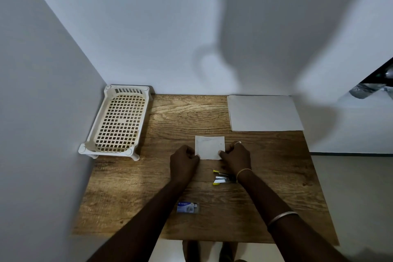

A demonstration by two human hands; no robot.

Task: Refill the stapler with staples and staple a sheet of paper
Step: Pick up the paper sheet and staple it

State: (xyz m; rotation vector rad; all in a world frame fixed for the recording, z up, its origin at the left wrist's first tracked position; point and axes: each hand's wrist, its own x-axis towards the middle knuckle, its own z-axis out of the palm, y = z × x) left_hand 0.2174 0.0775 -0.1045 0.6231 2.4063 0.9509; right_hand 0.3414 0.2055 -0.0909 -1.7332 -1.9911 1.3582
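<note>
A small folded white sheet of paper (209, 146) lies on the wooden table (161, 178) near its middle. My left hand (184, 160) pinches its near left corner with curled fingers, and my right hand (236, 156) pinches its near right corner. The stapler (223, 177), silver with yellow tips, lies swung open on the table just below my right hand, partly hidden by my wrist. A small blue box of staples (187, 207) rests nearer the front edge, between my forearms.
A cream plastic mesh tray (119, 121) stands at the back left against the wall. A stack of white paper sheets (263, 112) lies at the back right corner. Walls close the left and far sides; the table ends at the right.
</note>
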